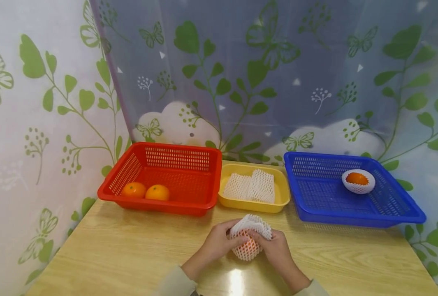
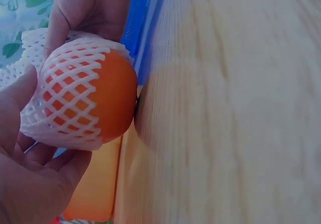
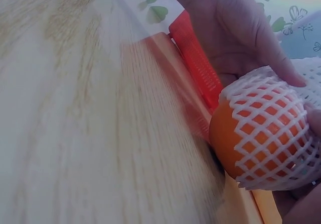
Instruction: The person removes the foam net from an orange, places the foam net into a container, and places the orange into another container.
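Close to the front of the wooden table, an orange (image 2: 120, 96) sits partly inside a white foam net (image 1: 246, 250). My left hand (image 1: 219, 242) grips the net from the left, its thumb on the near side. From the right, my right hand (image 1: 276, 248) holds the same net with its thumb near the top. The net's upper end bunches loosely between the hands. Both wrist views show the orange's lower end bare, close to the tabletop; whether it touches cannot be told. Some fingers are hidden behind the net.
A red basket (image 1: 181, 162) at the left holds two oranges (image 1: 157, 192). Foam nets (image 1: 262, 186) lie in the yellow tray (image 1: 253, 205) in the middle. The blue basket (image 1: 315, 193) at the right contains a netted orange (image 1: 358, 179). Patterned curtains (image 1: 219, 82) stand behind.
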The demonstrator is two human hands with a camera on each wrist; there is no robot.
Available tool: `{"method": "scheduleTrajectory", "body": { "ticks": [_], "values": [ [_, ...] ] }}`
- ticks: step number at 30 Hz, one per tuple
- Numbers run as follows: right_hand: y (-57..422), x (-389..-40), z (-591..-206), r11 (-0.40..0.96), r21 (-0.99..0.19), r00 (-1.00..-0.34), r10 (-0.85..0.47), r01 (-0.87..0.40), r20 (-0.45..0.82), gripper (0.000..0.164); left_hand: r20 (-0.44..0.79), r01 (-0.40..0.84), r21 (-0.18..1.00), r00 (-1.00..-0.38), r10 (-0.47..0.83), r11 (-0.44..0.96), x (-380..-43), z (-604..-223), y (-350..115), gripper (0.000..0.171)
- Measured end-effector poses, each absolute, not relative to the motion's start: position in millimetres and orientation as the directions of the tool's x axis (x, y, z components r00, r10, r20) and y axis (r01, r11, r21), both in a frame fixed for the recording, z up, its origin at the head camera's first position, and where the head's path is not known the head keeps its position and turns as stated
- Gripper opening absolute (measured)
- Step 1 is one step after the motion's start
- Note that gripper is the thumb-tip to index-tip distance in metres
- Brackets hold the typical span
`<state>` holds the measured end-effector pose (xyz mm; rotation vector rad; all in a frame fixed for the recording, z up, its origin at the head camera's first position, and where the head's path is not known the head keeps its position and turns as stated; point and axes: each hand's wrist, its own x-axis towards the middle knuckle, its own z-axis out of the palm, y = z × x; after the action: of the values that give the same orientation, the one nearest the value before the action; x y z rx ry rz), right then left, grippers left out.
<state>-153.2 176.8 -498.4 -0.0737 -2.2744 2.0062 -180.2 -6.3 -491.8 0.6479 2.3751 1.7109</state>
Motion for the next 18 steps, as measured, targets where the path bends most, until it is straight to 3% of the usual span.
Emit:
{"method": "scheduleTrajectory", "body": {
  "ticks": [7,18],
  "values": [
    [179.2,-153.2,-496.9,0.157,-0.986,-0.995,0.08,-0.054,0.067,0.021,0.137,0.271,0.921,-0.898,0.418,0.28,-180.4,-490.6,-4.7,0.044],
    [180.4,-151.7,-500.2,0.189,-0.981,-0.997,0.066,-0.035,0.048,0.027,0.221,0.314,0.899,-0.927,0.302,0.306,-178.2,-489.7,-4.4,0.022]
  ]
}}
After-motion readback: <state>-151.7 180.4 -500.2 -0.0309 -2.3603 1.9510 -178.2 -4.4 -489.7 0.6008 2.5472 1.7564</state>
